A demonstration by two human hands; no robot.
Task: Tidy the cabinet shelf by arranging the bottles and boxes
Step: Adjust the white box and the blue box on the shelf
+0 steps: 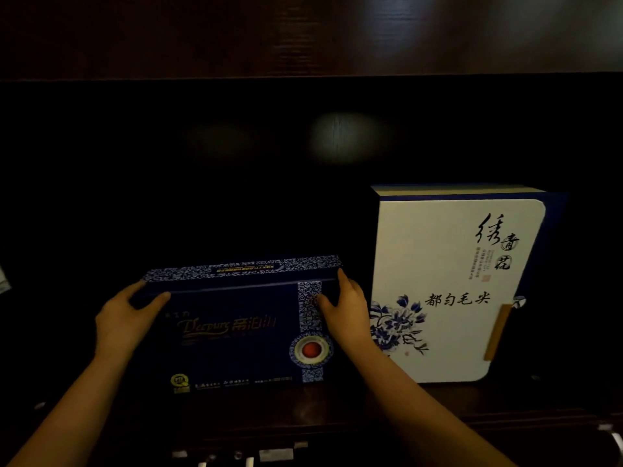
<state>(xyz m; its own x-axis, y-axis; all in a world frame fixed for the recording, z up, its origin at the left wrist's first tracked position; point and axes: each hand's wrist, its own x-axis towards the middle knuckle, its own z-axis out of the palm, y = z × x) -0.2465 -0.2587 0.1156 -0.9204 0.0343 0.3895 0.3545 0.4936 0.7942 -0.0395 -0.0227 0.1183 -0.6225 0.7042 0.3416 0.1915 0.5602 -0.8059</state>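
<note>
A dark blue box (236, 335) with gold lettering, a patterned blue-and-white band and a red round emblem stands upright on the dark wooden shelf (337, 402). My left hand (124, 321) grips its upper left corner, thumb on the front face. At the upper right corner my right hand (347, 308) holds the box, fingers over the top edge. Just to the right stands a taller white box (451, 291) with blue flowers and black calligraphy, upright and close to my right wrist. No bottles are visible.
The cabinet interior behind the boxes is very dark. A wooden board (303, 35) spans the top of the opening. Small pale objects (276, 455) lie below the shelf's front edge. Something pale shows at the far left edge (4, 281).
</note>
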